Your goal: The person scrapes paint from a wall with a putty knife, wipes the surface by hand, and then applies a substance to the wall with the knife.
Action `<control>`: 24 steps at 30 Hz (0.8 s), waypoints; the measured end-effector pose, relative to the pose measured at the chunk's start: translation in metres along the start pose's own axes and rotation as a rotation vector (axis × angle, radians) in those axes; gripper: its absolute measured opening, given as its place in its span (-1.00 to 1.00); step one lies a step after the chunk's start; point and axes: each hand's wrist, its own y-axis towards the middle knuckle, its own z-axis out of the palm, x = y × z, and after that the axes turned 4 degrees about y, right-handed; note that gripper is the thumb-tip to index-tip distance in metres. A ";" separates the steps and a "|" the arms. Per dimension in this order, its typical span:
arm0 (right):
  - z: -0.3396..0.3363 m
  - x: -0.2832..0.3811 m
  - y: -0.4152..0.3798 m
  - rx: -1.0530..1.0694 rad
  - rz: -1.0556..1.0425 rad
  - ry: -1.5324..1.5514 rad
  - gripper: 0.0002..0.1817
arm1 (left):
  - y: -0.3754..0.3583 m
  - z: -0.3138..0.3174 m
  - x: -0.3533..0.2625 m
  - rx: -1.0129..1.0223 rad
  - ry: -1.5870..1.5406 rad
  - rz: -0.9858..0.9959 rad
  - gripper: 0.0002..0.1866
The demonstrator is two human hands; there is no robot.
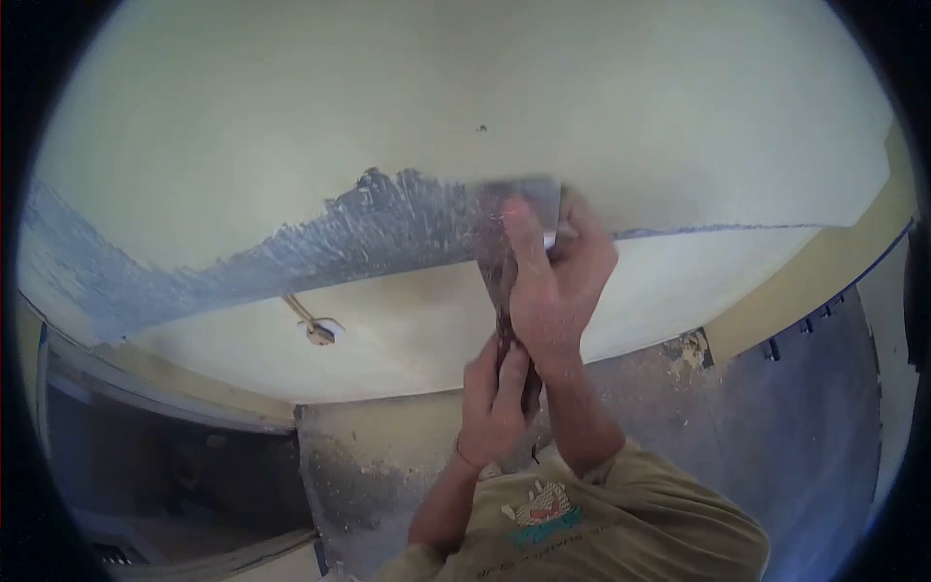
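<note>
A wide-bladed scraper (493, 254) stands with its broad end up against the pale wall surface. Around its lower, narrow part my left hand (495, 412) is closed. Higher up, my right hand (561, 281) grips the blade, thumb flat on its face and the other fingers behind or at the right edge. The blade's top meets the boundary of the pale coating (582, 87). To the left of the blade runs a rough grey-blue scraped band (388, 228), with a ragged upper edge.
Below the band, a fixture (320, 332) with a short cord or pipe sits on a cream surface. A dark doorway or opening (184, 466) is at the lower left. Stained grey floor (776, 417) shows at the right, with small dark items along a blue-edged strip.
</note>
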 end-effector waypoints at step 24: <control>-0.032 -0.026 -0.023 -0.048 0.128 -0.061 -0.81 | -0.015 0.007 0.031 0.041 -0.027 -0.035 -0.60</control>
